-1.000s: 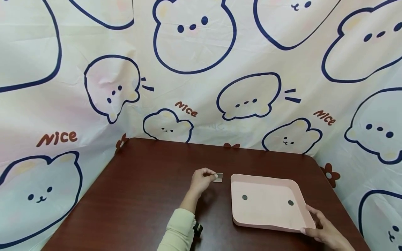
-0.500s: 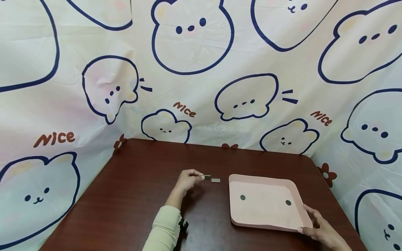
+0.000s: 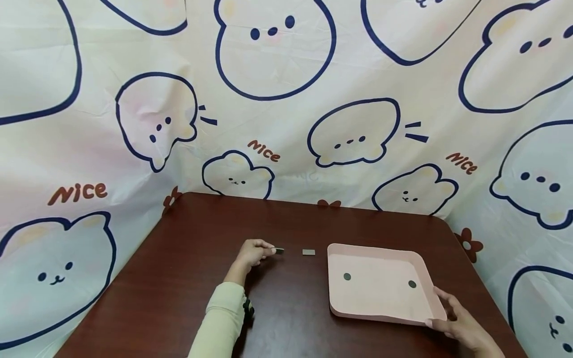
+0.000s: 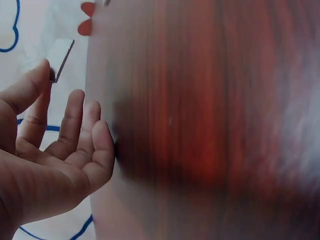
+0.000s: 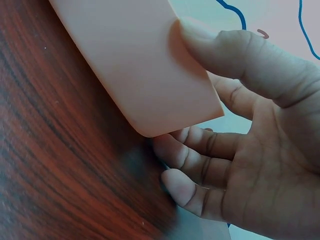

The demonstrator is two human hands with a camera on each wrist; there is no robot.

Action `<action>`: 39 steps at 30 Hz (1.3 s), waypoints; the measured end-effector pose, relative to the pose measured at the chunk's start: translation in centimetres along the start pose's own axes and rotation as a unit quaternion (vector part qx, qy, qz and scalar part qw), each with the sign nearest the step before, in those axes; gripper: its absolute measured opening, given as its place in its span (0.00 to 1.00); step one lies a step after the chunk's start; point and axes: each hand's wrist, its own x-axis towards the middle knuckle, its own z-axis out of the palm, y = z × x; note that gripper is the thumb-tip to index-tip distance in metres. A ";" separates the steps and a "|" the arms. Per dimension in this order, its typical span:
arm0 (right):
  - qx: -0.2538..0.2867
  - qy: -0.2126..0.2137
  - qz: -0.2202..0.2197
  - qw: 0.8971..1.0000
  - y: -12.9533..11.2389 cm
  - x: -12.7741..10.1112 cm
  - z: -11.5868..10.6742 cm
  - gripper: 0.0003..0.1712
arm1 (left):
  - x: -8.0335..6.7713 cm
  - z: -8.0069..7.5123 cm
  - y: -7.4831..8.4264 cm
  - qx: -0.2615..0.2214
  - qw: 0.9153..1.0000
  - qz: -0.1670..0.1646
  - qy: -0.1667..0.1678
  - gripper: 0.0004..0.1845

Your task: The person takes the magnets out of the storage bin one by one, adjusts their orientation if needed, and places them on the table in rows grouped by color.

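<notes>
Fingertips point(image 4: 44, 70) of the left hand point(image 3: 250, 254) are pinching a small metal plate point(image 3: 279, 250), while the right hand point(image 3: 461, 325) is gripping the pink tray point(image 3: 380, 318) at its four o'clock corner, steadying it.

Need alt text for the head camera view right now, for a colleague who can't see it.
The left hand pinches a small grey piece over a dark wooden table; a second grey piece lies beside it. The right hand grips the near corner of a pink tray holding two dark discs.
</notes>
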 end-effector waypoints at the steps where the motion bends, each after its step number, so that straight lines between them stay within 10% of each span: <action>1: 0.001 0.000 -0.003 1.000 -0.1 0.0 0.0 0.54 | 0.1 -0.2 0.0 0.005 1.000 -0.001 0.001 0.07; 16: -0.011 0.014 -0.004 1.000 -0.5 0.2 0.1 0.55 | 1.3 -0.7 -0.2 0.075 0.996 -0.020 0.049 0.05; 25: 0.000 0.007 0.009 1.000 0.4 -0.1 0.7 0.55 | 1.2 -0.7 -0.4 0.271 0.958 0.027 0.092 0.05; 39: -0.003 0.012 -0.005 1.000 -0.1 -0.1 0.0 0.54 | 2.5 -0.7 -0.2 0.296 0.949 0.027 0.101 0.03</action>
